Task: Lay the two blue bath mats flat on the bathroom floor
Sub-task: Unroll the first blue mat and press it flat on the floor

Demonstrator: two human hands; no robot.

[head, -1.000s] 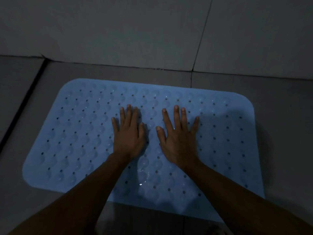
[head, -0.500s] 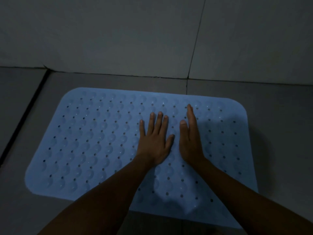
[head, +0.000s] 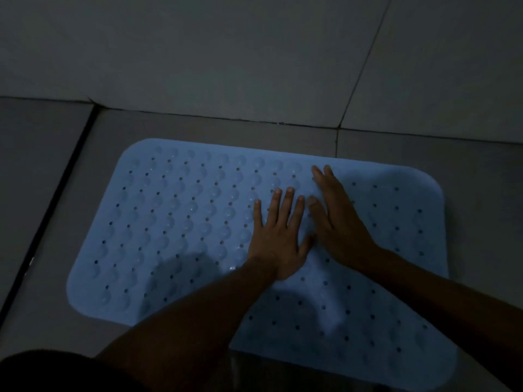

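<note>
Dim grey tiled floor [head: 42, 171], large tiles with thin grout lines and one dark, wider joint [head: 48, 205] running diagonally down the left side. Tiled wall [head: 198, 46] across the top, meeting the floor along a dark seam, one grout line slanting down at upper right. Dark blurry shape [head: 42, 372] in bottom-left corner, can't tell what.

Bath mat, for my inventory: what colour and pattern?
Light blue bath mat, dotted with rows of small holes; head view.

Blue bath mat [head: 184, 222] lies on grey tile floor [head: 42, 171] near the wall. Left hand [head: 278, 236] and right hand [head: 339, 222] press flat on it (fingers straight, hands nearly touching).
</note>
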